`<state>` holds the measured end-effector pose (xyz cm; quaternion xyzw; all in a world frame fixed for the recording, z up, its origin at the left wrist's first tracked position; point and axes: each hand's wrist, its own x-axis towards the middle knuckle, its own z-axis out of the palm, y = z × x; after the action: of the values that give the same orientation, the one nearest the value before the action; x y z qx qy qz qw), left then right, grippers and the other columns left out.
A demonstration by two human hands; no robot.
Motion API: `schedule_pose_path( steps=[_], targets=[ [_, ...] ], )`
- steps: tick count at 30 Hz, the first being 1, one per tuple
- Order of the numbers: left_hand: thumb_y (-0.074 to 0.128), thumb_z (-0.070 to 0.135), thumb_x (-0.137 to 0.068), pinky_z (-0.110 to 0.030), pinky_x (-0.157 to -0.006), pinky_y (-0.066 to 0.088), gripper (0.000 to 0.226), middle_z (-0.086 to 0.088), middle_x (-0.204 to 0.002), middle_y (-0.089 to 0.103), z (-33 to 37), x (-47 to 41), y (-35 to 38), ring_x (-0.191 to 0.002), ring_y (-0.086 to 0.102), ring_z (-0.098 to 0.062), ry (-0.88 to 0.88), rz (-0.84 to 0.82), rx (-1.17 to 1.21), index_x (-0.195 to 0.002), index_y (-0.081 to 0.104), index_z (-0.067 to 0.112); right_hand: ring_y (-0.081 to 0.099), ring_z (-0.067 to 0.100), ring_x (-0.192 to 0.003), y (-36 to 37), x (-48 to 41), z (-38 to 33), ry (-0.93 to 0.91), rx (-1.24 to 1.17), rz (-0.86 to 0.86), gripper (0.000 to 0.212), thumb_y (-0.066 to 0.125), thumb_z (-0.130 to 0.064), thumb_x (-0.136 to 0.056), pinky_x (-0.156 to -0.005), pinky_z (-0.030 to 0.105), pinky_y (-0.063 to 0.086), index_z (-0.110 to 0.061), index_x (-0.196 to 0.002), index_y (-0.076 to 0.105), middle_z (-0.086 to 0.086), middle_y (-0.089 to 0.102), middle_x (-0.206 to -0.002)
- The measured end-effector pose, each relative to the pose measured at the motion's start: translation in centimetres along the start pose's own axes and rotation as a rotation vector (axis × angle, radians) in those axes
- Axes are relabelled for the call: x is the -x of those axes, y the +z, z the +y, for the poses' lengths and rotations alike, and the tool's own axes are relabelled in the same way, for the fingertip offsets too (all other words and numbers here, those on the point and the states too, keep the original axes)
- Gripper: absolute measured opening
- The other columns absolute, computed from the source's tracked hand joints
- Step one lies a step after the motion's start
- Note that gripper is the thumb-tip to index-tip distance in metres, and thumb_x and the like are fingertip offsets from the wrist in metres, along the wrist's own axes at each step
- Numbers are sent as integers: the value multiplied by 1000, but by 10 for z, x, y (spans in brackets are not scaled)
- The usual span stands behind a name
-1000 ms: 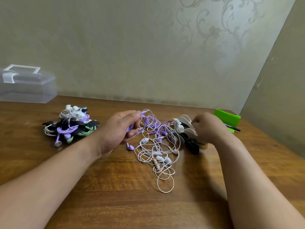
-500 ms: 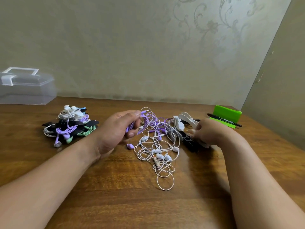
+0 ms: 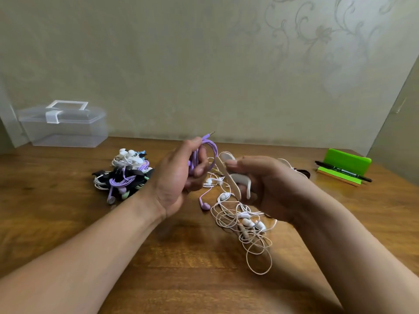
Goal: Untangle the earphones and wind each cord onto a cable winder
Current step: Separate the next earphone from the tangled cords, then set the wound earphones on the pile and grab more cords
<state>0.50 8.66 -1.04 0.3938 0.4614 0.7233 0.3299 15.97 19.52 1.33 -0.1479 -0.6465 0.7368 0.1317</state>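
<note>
Clutching the bunched purple cord (image 3: 212, 148) in the fingers of the left hand (image 3: 174, 184), pinching a white cable winder (image 3: 227, 155) in those of the right hand (image 3: 272, 189), probably needing the cord's end seated on it next.

Left hand (image 3: 174, 177) and right hand (image 3: 267, 184): both bare, fingers and backs uncovered. Left forearm (image 3: 90, 250) and right forearm (image 3: 340, 241): bare along the whole visible length, down to the frame edge. Right thumbnail (image 3: 231, 163): cut short, plain. Upper arms and clothing: out of view.
</note>
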Motion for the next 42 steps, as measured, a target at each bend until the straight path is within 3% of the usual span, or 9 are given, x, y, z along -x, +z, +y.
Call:
schedule_pose_path(
  steps=[8, 14, 19, 23, 30, 32, 37, 39, 42],
  targets=[
    [38, 31, -107, -38, -54, 6, 43, -6, -59, 32, -1, 2, 5, -44, 18, -13, 69, -52, -89, -68, 48, 16, 50, 8, -52, 0, -4, 5, 57, -85, 16, 36, 71, -25, -77, -45, 17, 28, -10, -109, 67, 3, 54, -74],
    [41, 33, -105, -32, -50, 9, 41, -4, -57, 32, -1, 2, 4, -45, 20, -13, 109, -60, -68, -67, 49, 17, 51, 6, -50, 0, -2, 3, 47, -158, 4, 22, 67, -23, -84, -42, 14, 27, -10, -101, 68, 3, 56, -74],
    [44, 38, -99, -24, -46, 15, 39, -5, -57, 33, 1, 2, 5, -47, 19, -16, 156, -93, -117, -66, 48, 17, 48, 7, -49, 2, -2, 2, 47, -267, 12, 30, 66, -19, -87, -39, 14, 27, -12, -115, 64, 2, 56, -72],
    [42, 36, -100, -24, -48, 19, 41, -6, -56, 33, 1, 6, 10, -48, 21, -17, 186, -142, -196, -66, 48, 13, 47, 7, -48, 3, -3, 2, 37, -334, -14, 19, 67, -19, -86, -37, 14, 29, -10, -103, 67, 2, 57, -72],
    [42, 19, -107, -14, -50, 34, 41, -8, -55, 46, -1, 13, 10, -50, 40, -6, 284, -115, -386, -73, 43, -4, 60, 15, -68, 10, -14, 21, -132, -291, 37, 24, 59, -16, -101, -55, 21, 47, 0, -119, 58, 12, 64, -88],
    [45, 26, -102, -18, -50, 32, 40, -17, -59, 44, 1, 11, 7, -53, 35, -10, 285, -122, -399, -71, 43, 0, 64, 18, -68, 11, -14, 21, -173, -281, 56, 29, 58, -10, -102, -53, 24, 49, 0, -129, 53, 14, 67, -89],
    [48, 34, -101, -29, -54, 12, 43, -4, -55, 37, 2, 6, 7, -54, 18, -19, 99, -14, -168, -60, 46, 19, 72, 32, -83, 7, -5, 9, -211, -326, -42, 43, 41, 13, -97, -65, 31, 62, -6, -134, 52, 27, 70, -105],
    [49, 33, -102, -32, -54, 10, 43, 2, -51, 38, 3, 4, 6, -47, 23, -15, 31, 46, -84, -61, 49, 20, 73, 32, -94, 6, -2, 7, -232, -225, -76, 44, 48, 16, -96, -74, 32, 63, -4, -134, 55, 28, 71, -115],
    [50, 33, -101, -19, -43, 20, 37, 5, -50, 37, 3, 1, 3, -37, 29, -10, -54, 49, 41, -67, 52, 20, 74, 27, -93, 4, -2, 14, -394, 259, 80, 35, 71, -7, -96, -75, 38, 63, -17, -128, 62, 17, 74, -108]
  ],
)
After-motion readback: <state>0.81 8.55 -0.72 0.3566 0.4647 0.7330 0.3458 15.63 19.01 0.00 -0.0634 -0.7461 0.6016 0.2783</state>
